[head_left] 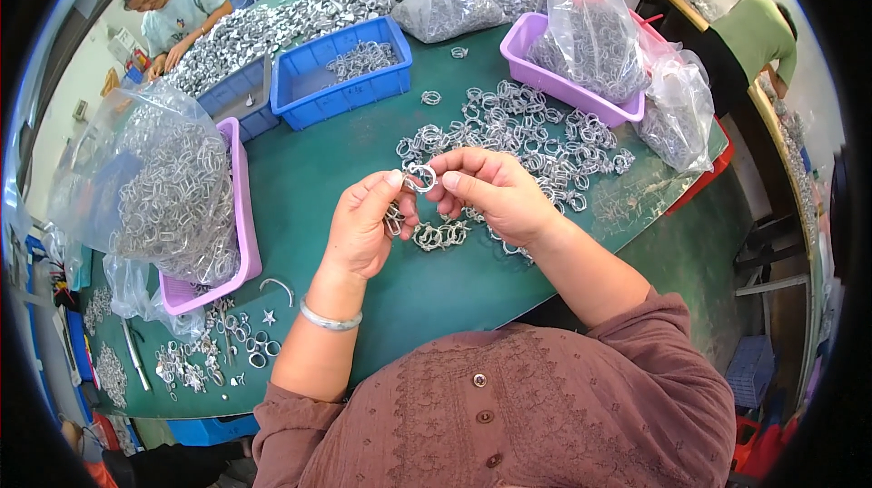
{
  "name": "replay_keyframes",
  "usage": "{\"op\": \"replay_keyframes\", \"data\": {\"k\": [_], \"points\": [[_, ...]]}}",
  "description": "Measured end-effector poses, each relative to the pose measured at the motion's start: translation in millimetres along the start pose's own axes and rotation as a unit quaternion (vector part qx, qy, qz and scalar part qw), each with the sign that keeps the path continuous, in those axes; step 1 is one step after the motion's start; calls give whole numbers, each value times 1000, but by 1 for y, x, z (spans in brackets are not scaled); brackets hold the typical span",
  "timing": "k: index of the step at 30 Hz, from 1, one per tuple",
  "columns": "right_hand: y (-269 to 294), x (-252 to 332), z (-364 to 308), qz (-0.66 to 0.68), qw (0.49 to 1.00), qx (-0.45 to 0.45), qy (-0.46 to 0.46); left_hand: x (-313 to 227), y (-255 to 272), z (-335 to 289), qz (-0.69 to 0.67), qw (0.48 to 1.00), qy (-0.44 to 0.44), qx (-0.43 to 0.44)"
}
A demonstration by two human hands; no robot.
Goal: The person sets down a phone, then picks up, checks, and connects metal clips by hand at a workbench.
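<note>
Above the green table, my left hand (pixel 361 226) and my right hand (pixel 498 195) meet at a small silver metal ring piece (pixel 423 180), pinched between thumbs and fingers. Curled in the lower fingers of my left hand are a few rectangular metal links (pixel 393 219). A small cluster of joined ring pieces (pixel 440 234) lies on the table just below the hands. Beyond and beside my right hand spreads a loose pile of similar ring pieces (pixel 509 129). Exactly how the held parts fit together is too small to make out.
Left stands a purple basket (pixel 247 215) with a bag of links. Blue bins (pixel 341 93) are at the back, a second purple basket (pixel 572 104) with bagged parts at back right. Small metal parts (pixel 195 365) lie front left. Two people work at the far left and far right.
</note>
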State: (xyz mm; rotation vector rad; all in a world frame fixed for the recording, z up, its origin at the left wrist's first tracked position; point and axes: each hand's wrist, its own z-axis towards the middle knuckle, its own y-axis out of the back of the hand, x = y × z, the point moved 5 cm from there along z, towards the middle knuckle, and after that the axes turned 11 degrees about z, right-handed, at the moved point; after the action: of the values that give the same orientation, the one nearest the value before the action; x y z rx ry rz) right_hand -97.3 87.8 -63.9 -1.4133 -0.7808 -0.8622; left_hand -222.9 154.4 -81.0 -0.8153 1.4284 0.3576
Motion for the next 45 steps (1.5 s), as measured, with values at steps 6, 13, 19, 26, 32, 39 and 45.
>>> {"op": "replay_keyframes", "data": {"k": [6, 13, 19, 26, 32, 39, 45], "points": [[0, 1, -1, -15, 1000, -13, -2, 2, -1, 0, 10, 1000, -10, -3], [2, 4, -2, -117, 989, 0, 93, -2, -5, -1, 50, 997, -52, 6], [1, 9, -6, -208, 958, -2, 197, -5, -9, -3, 60, 995, -72, 35], [-2, 15, -10, -208, 949, 23, 234, 2, -5, -2, 53, 992, -86, 75], [-5, 17, -12, -241, 927, 11, 286, 5, -5, -1, 18, 991, -83, 99], [-8, 16, -13, -263, 925, 16, 274, 6, -5, -1, 3, 992, -79, 96], [-1, 19, -4, -279, 922, -13, 268, 12, 9, 8, -103, 990, -66, 76]]}}
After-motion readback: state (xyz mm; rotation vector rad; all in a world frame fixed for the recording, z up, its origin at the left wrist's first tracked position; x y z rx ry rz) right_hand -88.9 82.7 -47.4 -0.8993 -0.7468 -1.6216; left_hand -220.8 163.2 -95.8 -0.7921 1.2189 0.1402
